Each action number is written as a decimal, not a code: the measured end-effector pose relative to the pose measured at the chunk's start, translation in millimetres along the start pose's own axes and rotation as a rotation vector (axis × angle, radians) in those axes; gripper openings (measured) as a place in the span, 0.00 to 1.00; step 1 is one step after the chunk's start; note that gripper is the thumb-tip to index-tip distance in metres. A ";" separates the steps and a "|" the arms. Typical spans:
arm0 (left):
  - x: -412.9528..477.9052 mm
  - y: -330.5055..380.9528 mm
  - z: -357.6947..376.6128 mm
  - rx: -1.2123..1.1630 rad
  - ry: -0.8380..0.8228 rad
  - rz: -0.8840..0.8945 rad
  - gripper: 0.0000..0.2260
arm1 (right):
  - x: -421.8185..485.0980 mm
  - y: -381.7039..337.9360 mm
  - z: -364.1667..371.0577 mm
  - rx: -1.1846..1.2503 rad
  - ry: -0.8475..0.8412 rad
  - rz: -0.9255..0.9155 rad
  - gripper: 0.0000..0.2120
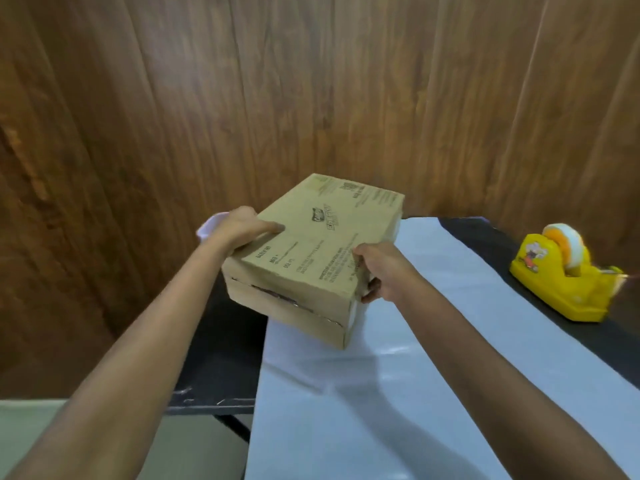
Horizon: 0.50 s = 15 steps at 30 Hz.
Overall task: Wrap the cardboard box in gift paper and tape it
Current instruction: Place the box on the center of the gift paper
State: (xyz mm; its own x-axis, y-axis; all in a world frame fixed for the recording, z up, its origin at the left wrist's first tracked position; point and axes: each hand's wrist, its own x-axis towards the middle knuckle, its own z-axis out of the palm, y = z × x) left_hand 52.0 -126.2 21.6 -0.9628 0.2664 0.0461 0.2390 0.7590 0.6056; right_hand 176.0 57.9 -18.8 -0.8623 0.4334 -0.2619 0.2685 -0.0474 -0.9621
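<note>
Cardboard box [311, 251] over pale paper [433, 341], yellow tape dispenser [564, 282] right

Print on the brown cardboard box [311, 251] is too blurred to read. The left hand [239, 226] hides its fingers behind the box (only the thumb lies on top). The pale gift-paper sheet [415, 375] runs off the picture's bottom edge; the yellow plastic tape dispenser [561, 285] is smeared.

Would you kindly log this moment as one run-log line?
left hand: grips cardboard box, left side | right hand: grips right edge | wrapping: not begun, gift paper spread beneath | tape dispenser: right, untouched
</note>
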 end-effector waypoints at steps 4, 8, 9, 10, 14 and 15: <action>18.6 26.4 54.4 -0.035 -0.098 0.137 0.14 | 0.3 22.1 -37.7 0.005 0.097 0.073 0.05; 29.8 22.7 79.0 0.146 -0.097 0.214 0.15 | -5.2 34.7 -46.9 0.038 0.066 0.111 0.03; 32.4 19.9 82.3 0.187 -0.084 0.221 0.16 | -5.0 36.4 -47.9 0.043 0.046 0.106 0.05; 33.1 17.1 84.5 0.228 -0.042 0.220 0.20 | -3.5 38.3 -49.1 0.040 0.030 0.093 0.07; 6.1 16.7 98.6 0.112 0.367 0.202 0.26 | 20.7 33.8 -65.7 0.016 0.178 -0.059 0.09; -7.0 19.6 106.0 0.023 0.434 0.159 0.29 | 33.6 28.9 -73.0 0.011 0.254 -0.119 0.10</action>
State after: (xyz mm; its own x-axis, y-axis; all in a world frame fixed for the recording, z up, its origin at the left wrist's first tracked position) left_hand 76.8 -50.2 -51.1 -0.8766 0.1113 0.4682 0.3864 0.7428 0.5467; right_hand 186.1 136.9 -49.9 -0.7517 0.6483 -0.1208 0.1655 0.0082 -0.9862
